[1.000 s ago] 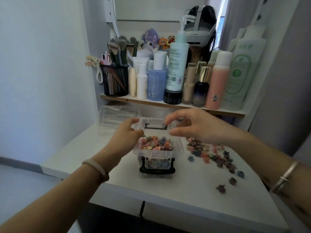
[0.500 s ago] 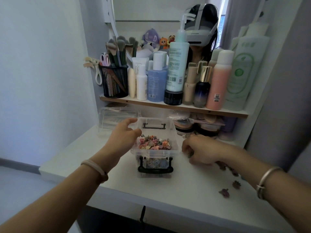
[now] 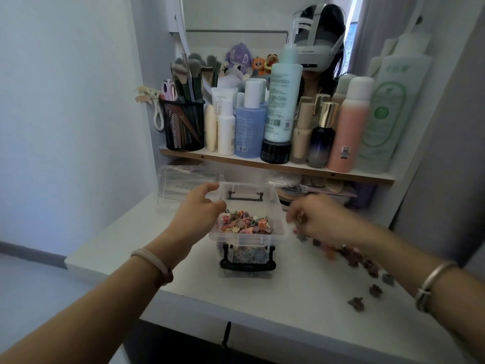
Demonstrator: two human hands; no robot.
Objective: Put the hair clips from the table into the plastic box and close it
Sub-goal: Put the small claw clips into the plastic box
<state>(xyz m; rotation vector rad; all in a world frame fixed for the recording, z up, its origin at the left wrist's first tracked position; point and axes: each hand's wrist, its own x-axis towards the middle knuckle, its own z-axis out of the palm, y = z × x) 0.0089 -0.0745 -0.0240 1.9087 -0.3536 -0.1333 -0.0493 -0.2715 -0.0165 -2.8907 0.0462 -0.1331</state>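
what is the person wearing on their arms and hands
No sleeves are in view, and neither the left hand nor the right hand is gloved. The left wrist carries a pale pink hair tie with a dark bit on it. The right wrist carries a silver metal bangle.

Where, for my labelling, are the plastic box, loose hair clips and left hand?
plastic box (image 3: 278, 206): head view, right wall.
loose hair clips (image 3: 353, 260): head view, clip in the pile.
left hand (image 3: 198, 214): head view, back of hand.
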